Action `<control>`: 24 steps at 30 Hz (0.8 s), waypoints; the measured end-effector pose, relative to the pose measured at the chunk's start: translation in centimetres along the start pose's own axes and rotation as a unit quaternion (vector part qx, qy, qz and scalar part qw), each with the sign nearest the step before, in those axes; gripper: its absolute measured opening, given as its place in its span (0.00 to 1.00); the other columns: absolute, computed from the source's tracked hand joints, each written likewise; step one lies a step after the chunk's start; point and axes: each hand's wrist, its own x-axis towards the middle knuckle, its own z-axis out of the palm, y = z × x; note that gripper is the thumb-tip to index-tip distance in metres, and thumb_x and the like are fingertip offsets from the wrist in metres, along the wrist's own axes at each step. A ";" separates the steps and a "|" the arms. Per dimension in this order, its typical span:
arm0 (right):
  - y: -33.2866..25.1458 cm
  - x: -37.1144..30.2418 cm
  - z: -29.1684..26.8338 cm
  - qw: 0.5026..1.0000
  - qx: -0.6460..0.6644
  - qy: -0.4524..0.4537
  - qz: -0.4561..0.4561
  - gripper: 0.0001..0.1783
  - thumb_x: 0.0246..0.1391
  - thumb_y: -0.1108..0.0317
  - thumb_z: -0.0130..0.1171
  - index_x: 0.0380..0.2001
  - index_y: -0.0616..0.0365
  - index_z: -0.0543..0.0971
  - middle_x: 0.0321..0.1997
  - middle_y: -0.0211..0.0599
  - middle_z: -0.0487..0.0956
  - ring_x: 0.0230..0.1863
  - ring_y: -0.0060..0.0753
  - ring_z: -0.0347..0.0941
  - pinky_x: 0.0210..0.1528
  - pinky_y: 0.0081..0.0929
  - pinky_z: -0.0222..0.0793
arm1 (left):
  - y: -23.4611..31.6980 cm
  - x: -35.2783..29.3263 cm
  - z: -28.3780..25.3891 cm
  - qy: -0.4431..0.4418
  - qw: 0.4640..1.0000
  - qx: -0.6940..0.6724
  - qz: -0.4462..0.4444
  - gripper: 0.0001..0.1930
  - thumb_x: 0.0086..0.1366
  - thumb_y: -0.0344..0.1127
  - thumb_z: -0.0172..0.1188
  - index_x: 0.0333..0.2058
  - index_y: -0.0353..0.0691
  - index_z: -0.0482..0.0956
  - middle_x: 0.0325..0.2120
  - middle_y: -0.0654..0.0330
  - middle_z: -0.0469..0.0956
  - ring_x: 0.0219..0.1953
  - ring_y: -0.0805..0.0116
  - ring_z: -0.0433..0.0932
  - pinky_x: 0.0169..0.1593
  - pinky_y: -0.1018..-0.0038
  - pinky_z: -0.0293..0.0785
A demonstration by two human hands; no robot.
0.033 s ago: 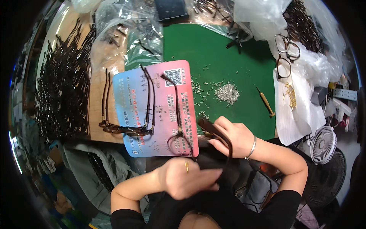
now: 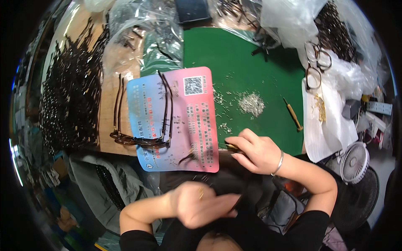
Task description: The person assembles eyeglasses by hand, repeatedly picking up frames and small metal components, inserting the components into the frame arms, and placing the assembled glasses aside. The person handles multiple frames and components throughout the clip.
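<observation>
Desk [image 2: 108, 145]: wood, with a green mat [image 2: 234, 46] ahead of you and a blue-and-pink card [image 2: 182, 100] lapping the mat's left side.
Right hand [image 2: 260, 154]: your fingers close narrowly on a slim brass-coloured tool [image 2: 231, 146] at the mat's near edge.
Left hand [image 2: 201, 205]: blurred, nearer you than the card; you cannot tell whether its fingers grip the dark piece [image 2: 239, 202] beside them.
Glasses on card: dark brown glasses [image 2: 155, 143] lie at its left side, temples [image 2: 171, 104] pointing away from you; judge these joined.
Loose stock: you have a screw pile [image 2: 251, 104] on the mat, dark rods [image 2: 69, 100] heaped at left and brass-coloured pieces [image 2: 320, 108] at right; judge most of it unused.
Spare tool: a screwdriver [image 2: 294, 117] lies right of the screws.
Near edge: the card appears to overhang the desk toward you.
Open room: your widest bare stretch of mat lies beyond the screws; plastic bags [image 2: 289, 19] bound its far side.
Right limit: a white fan [image 2: 354, 163] stands beyond your right forearm.
</observation>
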 end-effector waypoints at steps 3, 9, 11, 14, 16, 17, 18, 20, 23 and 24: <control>0.6 -0.5 -0.3 1.000 -0.002 0.002 0.014 0.18 0.51 0.64 0.55 0.45 0.57 0.70 0.34 0.39 0.68 0.27 0.39 0.73 0.27 0.32 0.71 | 4.7 -2.1 -2.2 0.042 0.968 0.062 -0.239 0.21 0.45 0.32 0.71 0.37 0.28 0.76 0.24 0.62 0.81 0.14 0.80 0.68 0.18 0.85 0.65; 0.3 -0.7 0.1 0.999 -0.023 0.023 -0.010 0.18 0.48 0.66 0.57 0.44 0.58 0.71 0.33 0.38 0.69 0.26 0.36 0.73 0.26 0.29 0.71 | 0.2 -2.5 -2.8 0.050 0.897 0.216 -0.382 0.24 0.45 0.28 0.67 0.44 0.32 0.73 0.23 0.61 0.78 0.26 0.65 0.72 0.33 0.72 0.68; 0.2 -1.1 0.1 0.999 -0.027 0.029 -0.003 0.18 0.48 0.66 0.57 0.43 0.58 0.71 0.33 0.38 0.69 0.26 0.36 0.73 0.26 0.29 0.71 | -1.8 -2.1 -3.6 0.018 0.882 0.301 -0.362 0.20 0.46 0.29 0.65 0.40 0.37 0.76 0.30 0.59 0.76 0.39 0.58 0.71 0.48 0.64 0.62; 0.3 -1.0 -0.3 0.999 -0.027 0.036 -0.006 0.18 0.48 0.66 0.57 0.43 0.59 0.72 0.32 0.38 0.69 0.26 0.36 0.73 0.27 0.27 0.70 | -3.7 -2.7 -2.1 0.014 0.856 0.369 -0.362 0.17 0.47 0.31 0.65 0.38 0.40 0.76 0.33 0.59 0.74 0.44 0.58 0.68 0.55 0.55 0.55; 0.2 -1.2 -0.4 0.999 -0.027 0.045 -0.001 0.18 0.48 0.66 0.58 0.43 0.59 0.72 0.32 0.37 0.69 0.26 0.36 0.73 0.27 0.27 0.70 | -3.7 -2.9 -1.8 0.025 0.863 0.331 -0.380 0.16 0.47 0.30 0.65 0.38 0.41 0.77 0.33 0.60 0.74 0.43 0.58 0.69 0.56 0.52 0.53; 0.0 -1.3 -0.2 0.999 -0.018 0.043 0.006 0.18 0.48 0.66 0.58 0.43 0.59 0.72 0.32 0.37 0.70 0.26 0.36 0.73 0.27 0.28 0.71 | -3.8 -2.9 -1.8 0.023 0.866 0.319 -0.383 0.16 0.47 0.30 0.65 0.38 0.41 0.77 0.33 0.60 0.74 0.42 0.58 0.69 0.56 0.52 0.53; 0.0 -1.2 -0.3 0.999 -0.014 0.042 0.006 0.18 0.48 0.66 0.58 0.43 0.59 0.72 0.33 0.37 0.70 0.26 0.36 0.72 0.27 0.28 0.71 | -4.0 -2.5 -1.9 0.028 0.867 0.313 -0.386 0.16 0.47 0.30 0.64 0.38 0.41 0.77 0.33 0.60 0.74 0.42 0.59 0.70 0.57 0.52 0.52; 0.3 -1.0 -0.7 0.999 -0.012 0.040 0.012 0.18 0.48 0.66 0.58 0.43 0.59 0.72 0.33 0.37 0.70 0.26 0.36 0.72 0.26 0.28 0.71 | -4.1 -1.3 -3.4 0.004 0.886 0.290 -0.361 0.16 0.48 0.29 0.64 0.39 0.40 0.76 0.32 0.59 0.75 0.39 0.59 0.71 0.52 0.58 0.59; 0.5 -1.6 -0.8 0.998 -0.005 0.040 0.048 0.18 0.49 0.65 0.57 0.44 0.58 0.72 0.33 0.38 0.70 0.26 0.37 0.72 0.27 0.28 0.71 | -8.6 0.1 -6.7 0.028 0.917 0.257 -0.304 0.14 0.52 0.29 0.60 0.40 0.38 0.74 0.32 0.55 0.75 0.36 0.58 0.73 0.44 0.64 0.66; 0.4 -1.4 -0.8 0.998 -0.003 0.044 0.048 0.18 0.49 0.65 0.57 0.44 0.58 0.72 0.33 0.38 0.70 0.26 0.37 0.72 0.27 0.28 0.71 | -12.3 1.1 -7.9 0.065 0.918 0.269 -0.285 0.13 0.54 0.29 0.58 0.40 0.37 0.74 0.32 0.53 0.75 0.34 0.58 0.73 0.41 0.66 0.68</control>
